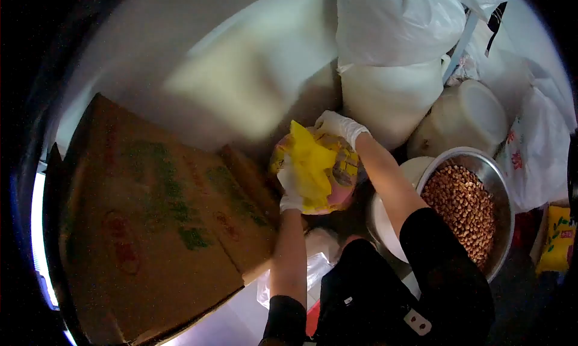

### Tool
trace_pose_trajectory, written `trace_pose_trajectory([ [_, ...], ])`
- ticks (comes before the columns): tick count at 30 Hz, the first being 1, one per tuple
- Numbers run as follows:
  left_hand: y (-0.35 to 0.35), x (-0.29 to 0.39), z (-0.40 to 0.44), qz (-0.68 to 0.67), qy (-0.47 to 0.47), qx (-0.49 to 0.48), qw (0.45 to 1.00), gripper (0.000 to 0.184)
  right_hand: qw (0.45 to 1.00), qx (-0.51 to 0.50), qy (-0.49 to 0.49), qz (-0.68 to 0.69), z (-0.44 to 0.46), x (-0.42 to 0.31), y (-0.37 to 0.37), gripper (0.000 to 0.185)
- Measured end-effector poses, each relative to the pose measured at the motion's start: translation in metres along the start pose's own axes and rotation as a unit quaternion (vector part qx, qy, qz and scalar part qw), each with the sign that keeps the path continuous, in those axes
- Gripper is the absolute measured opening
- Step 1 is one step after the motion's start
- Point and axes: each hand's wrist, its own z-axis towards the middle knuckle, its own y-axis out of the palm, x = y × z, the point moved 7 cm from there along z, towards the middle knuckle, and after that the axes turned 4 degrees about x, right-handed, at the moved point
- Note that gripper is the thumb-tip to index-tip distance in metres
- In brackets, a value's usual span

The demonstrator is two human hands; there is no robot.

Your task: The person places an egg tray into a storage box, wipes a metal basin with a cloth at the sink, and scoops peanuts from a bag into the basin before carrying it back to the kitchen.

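Observation:
Between my two white-gloved hands is a round, bulging plastic bag (343,174), printed yellow with pinkish and dark patches. A bright yellow flap (310,165) stands up at its front. My left hand (290,186) grips the bag's left side, its fingers partly behind the yellow flap. At the upper right edge, my right hand (340,127) is bent over the bag, with the fingertips hidden. What is inside the bag cannot be made out. Below it lies a clear plastic bag (319,264) near my legs.
A large cardboard box (150,225) fills the left side. At right, a metal bowl (507,210) holds brown nuts or beans (460,207) beside a white bucket (385,228). Behind stand a stuffed white sack (391,93) and a tilted pale tub (460,120). A yellow packet (555,240) lies far right.

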Motion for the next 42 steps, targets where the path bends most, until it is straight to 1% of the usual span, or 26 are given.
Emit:
trace_pose_trajectory([
  [1,0.005,-0.003,0.0,-0.009,-0.007,-0.012,1.0,0.038,1.0,-0.002,-0.009,-0.023,-0.005,0.008,-0.004,0.028],
  [2,0.008,-0.005,0.001,-0.019,-0.012,-0.016,1.0,0.039,0.999,0.035,-0.004,-0.011,-0.012,0.015,-0.007,0.028],
  [5,0.018,-0.007,0.009,-0.013,0.002,0.017,1.0,0.039,0.984,0.166,-0.062,0.007,-0.024,0.022,-0.004,0.03],
  [6,0.02,-0.008,0.011,-0.013,0.005,0.031,0.999,0.039,0.99,0.133,-0.038,0.012,-0.029,0.027,0.002,0.027],
  [9,0.027,-0.01,0.013,-0.024,0.01,0.057,0.998,0.039,0.968,0.214,-0.044,-0.121,-0.059,0.013,0.014,0.021],
  [10,0.029,-0.01,0.014,-0.028,0.011,0.064,0.997,0.039,0.945,0.215,-0.024,-0.245,-0.059,0.009,0.029,0.021],
  [13,0.033,-0.011,0.018,-0.048,0.018,0.074,0.996,0.039,0.942,0.284,-0.028,-0.176,-0.088,0.0,0.071,0.024],
  [16,0.03,-0.008,0.028,-0.109,0.03,0.053,0.992,0.039,0.958,0.27,0.024,-0.094,-0.129,-0.027,0.082,0.029],
  [19,0.029,-0.007,0.034,-0.191,0.039,0.016,0.981,0.04,0.965,0.239,0.086,-0.065,-0.127,-0.015,0.102,0.037],
  [22,0.026,-0.008,0.027,-0.28,0.041,-0.013,0.959,0.04,0.979,0.165,0.101,-0.062,-0.118,-0.014,0.103,0.042],
  [25,0.025,-0.011,0.016,-0.339,0.04,-0.02,0.94,0.04,0.993,0.103,0.048,-0.024,-0.108,-0.02,0.099,0.043],
  [26,0.026,-0.011,0.015,-0.35,0.042,-0.015,0.936,0.04,0.991,0.108,0.07,-0.026,-0.101,-0.009,0.101,0.041],
  [28,0.029,-0.011,0.012,-0.356,0.053,0.021,0.933,0.04,0.986,0.117,0.114,-0.03,-0.09,0.005,0.104,0.039],
  [29,0.03,-0.011,0.012,-0.359,0.06,0.041,0.931,0.04,0.981,0.158,0.107,-0.028,-0.089,0.006,0.1,0.039],
  [31,0.028,-0.01,0.007,-0.322,0.056,0.08,0.942,0.041,0.966,0.238,0.094,-0.027,-0.091,0.005,0.088,0.039],
  [32,0.024,-0.012,0.004,-0.29,0.046,0.097,0.951,0.041,0.965,0.237,0.106,-0.032,-0.09,0.006,0.085,0.039],
  [33,0.023,-0.017,0.001,-0.212,0.012,0.104,0.972,0.04,0.964,0.234,0.119,-0.035,-0.087,0.007,0.084,0.039],
  [36,0.008,-0.034,-0.031,-0.35,-0.053,0.183,0.917,0.023,0.964,0.214,0.142,-0.073,-0.084,-0.005,0.076,0.04],
  [37,0.004,-0.037,-0.042,-0.341,-0.078,0.182,0.919,0.025,0.963,0.207,0.147,-0.091,-0.085,-0.01,0.073,0.041],
  [39,0.001,-0.044,-0.058,-0.327,-0.125,0.182,0.919,0.03,0.966,0.204,0.146,-0.069,-0.084,-0.015,0.072,0.042],
  [40,-0.006,-0.043,-0.062,-0.272,-0.075,0.245,0.928,0.028,0.966,0.202,0.147,-0.059,-0.085,-0.017,0.071,0.043],
  [42,-0.007,-0.046,-0.064,-0.217,-0.053,0.322,0.92,0.027,0.97,0.198,0.127,-0.062,-0.088,-0.021,0.066,0.045],
])
